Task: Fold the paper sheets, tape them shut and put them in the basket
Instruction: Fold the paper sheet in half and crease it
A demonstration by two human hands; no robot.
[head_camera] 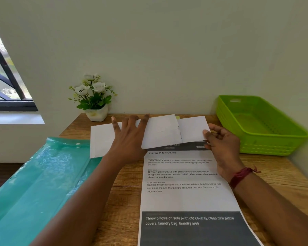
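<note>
A folded white paper (167, 132) lies across the far part of the wooden table (124, 192). My left hand (130, 137) rests flat on it with fingers spread. My right hand (222, 142) pinches the paper's right end, thumb on top. Under it, a printed sheet (185, 192) headed "Change Pillow Covers" lies flat toward me. Another white sheet (103, 141) lies beneath my left hand, at the left. The green basket (267, 139) stands at the right against the wall with nothing visible inside. No tape is clearly in view.
A teal plastic folder (36, 183) hangs over the table's left edge. A small white pot with flowers (94, 100) stands at the back by the wall. A window (5, 82) is at the left.
</note>
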